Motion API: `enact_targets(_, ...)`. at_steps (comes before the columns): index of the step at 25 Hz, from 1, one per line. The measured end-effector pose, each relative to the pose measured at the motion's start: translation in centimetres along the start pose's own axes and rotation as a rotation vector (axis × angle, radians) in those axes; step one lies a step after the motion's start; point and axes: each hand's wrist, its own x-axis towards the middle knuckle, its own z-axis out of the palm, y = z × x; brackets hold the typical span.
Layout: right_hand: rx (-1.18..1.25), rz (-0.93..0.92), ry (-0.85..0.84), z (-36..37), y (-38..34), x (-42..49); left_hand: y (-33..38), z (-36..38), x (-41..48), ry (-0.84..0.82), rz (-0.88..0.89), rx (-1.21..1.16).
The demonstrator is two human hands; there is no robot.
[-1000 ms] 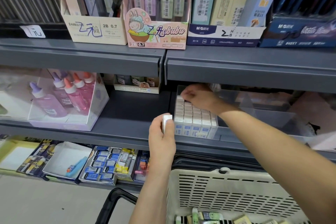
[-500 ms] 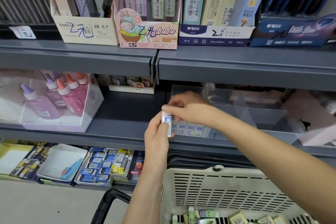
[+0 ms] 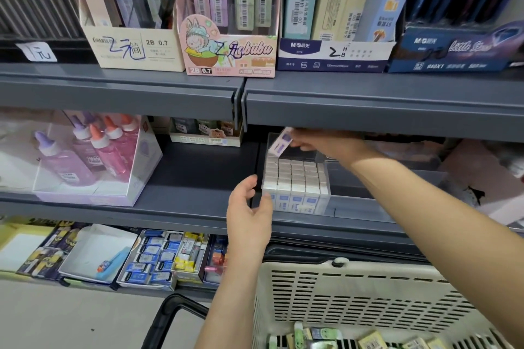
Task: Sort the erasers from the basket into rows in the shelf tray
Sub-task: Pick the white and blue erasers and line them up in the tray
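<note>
A clear shelf tray [image 3: 329,178] on the middle shelf holds several rows of white erasers [image 3: 295,176] with blue-printed sleeves. My right hand [image 3: 326,144] reaches in under the upper shelf and pinches one white-and-blue eraser [image 3: 280,141], tilted above the tray's back left corner. My left hand [image 3: 249,215] hovers in front of the tray's left front corner, fingers loosely curved, holding nothing. The cream plastic basket [image 3: 363,286] sits below with several loose erasers [image 3: 320,334] in its bottom.
The grey upper shelf lip [image 3: 368,110] hangs low over the tray. A box of glue bottles [image 3: 90,156] stands at the left on the same shelf. The right part of the tray has clear dividers. Boxes of stationery [image 3: 158,261] fill the lower shelf.
My right hand took the eraser from my left hand and carried it up to the back of the tray. My left hand now holds nothing and has dropped slightly.
</note>
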Motion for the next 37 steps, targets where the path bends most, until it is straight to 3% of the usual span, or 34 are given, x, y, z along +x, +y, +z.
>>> enact_targets(3, -0.156, 0.078, 0.121, 0.4, 1.0, 3.7, -0.5, 0.2, 0.2, -0.074, -0.039, 0.026)
enact_targets(12, -0.451, -0.035, -0.050, 3.2, 2.6, 5.2, -0.9, 0.4, 0.4, -0.085, -0.018, 0.057)
enact_targets(17, -0.365, -0.113, 0.003, 1.8, 1.8, 1.9, -0.3, 0.5, -0.6, -0.072, -0.020, 0.065)
enact_targets(23, 0.031, -0.303, 0.119, 0.3, 4.8, -11.7, 0.3, -1.6, -5.6, -0.206, 0.141, 0.431)
enact_targets(26, 0.071, -0.109, -0.075, 2.9, 10.7, -18.6, -0.3, -3.8, -9.4, -0.415, 0.090, 0.369)
enact_targets(28, -0.062, 0.072, -0.239, 6.2, 15.0, -21.2, -1.0, -4.7, -11.8, -0.451, 0.064, 0.320)
enact_targets(32, -0.424, 0.250, -0.391, 12.9, 20.0, -22.1, -1.7, -5.1, -13.5, -0.453, 0.008, 0.239)
enact_targets(35, -0.816, 0.185, -0.449, 16.3, 20.8, -22.5, -1.8, -5.1, -13.4, -0.474, 0.022, 0.278)
enact_targets(37, -0.919, 0.108, -0.490, 17.8, 20.9, -23.2, -2.1, -5.1, -13.5, -0.499, 0.018, 0.315)
